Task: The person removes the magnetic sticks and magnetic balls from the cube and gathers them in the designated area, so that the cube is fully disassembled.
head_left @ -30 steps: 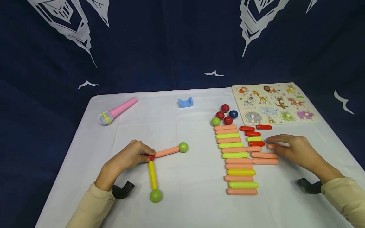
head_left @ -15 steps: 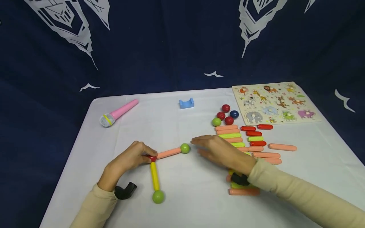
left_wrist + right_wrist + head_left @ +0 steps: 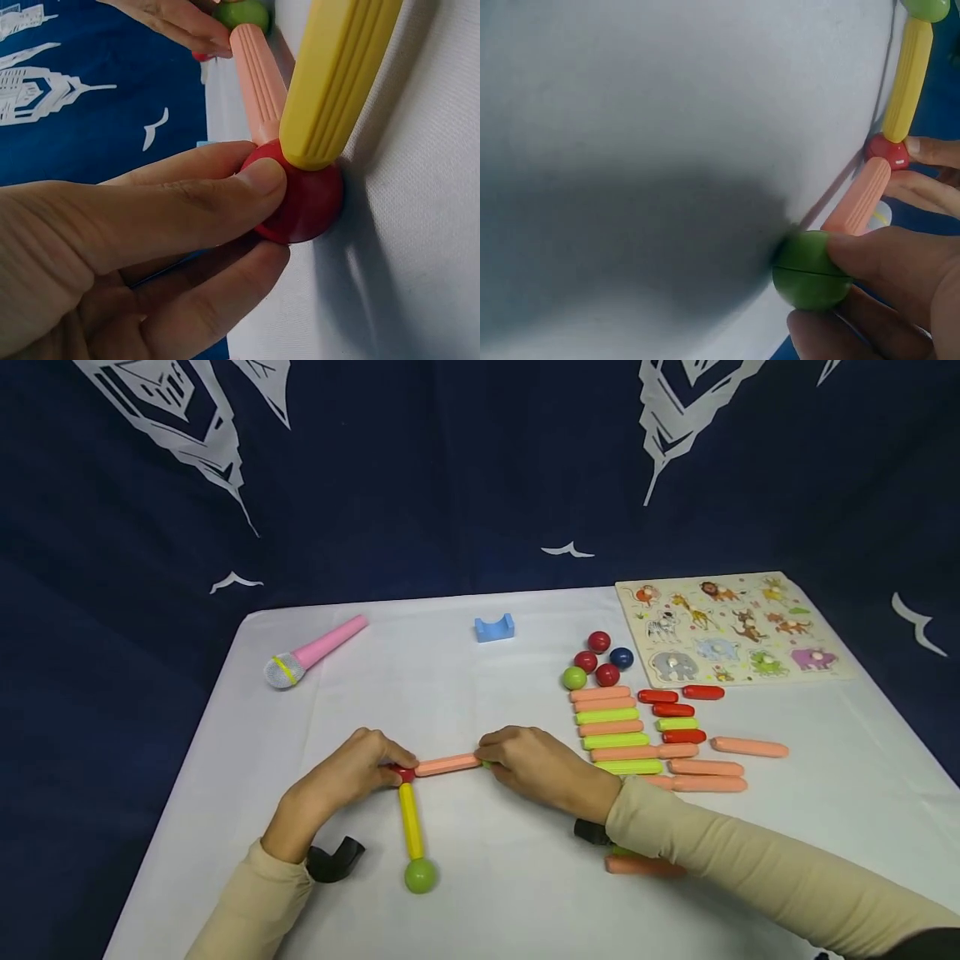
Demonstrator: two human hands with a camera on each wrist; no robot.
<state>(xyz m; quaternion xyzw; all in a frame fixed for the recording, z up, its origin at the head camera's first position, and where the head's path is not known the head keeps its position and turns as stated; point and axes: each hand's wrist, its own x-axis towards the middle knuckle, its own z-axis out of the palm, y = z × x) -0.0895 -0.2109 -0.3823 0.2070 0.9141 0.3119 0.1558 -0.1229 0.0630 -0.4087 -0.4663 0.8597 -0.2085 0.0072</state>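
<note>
My left hand (image 3: 347, 777) pinches a red ball (image 3: 311, 202) between thumb and fingers. Joined to that ball are a peach ridged stick (image 3: 447, 765), pointing right, and a yellow ridged stick (image 3: 411, 822), pointing toward me. A green ball (image 3: 420, 876) caps the near end of the yellow one. At the far end of the peach stick, my right hand (image 3: 540, 770) grips another green ball (image 3: 806, 277) with thumb and fingers; the hand mostly covers this ball in the head view. The joined pieces form an L low over the white table.
Peach, lime and red sticks lie in rows on the right, partly under my right forearm; one peach stick (image 3: 750, 747) lies apart. Behind them are red, green and blue balls (image 3: 621, 658) and an animal puzzle board (image 3: 738, 631). A pink microphone (image 3: 326, 645) and blue cradle-shaped block (image 3: 494, 628) lie farther back.
My right hand has come left from the stick rows and now grips the green ball. A peach stick lies farther right than before. My left hand keeps its pinch on the red ball.
</note>
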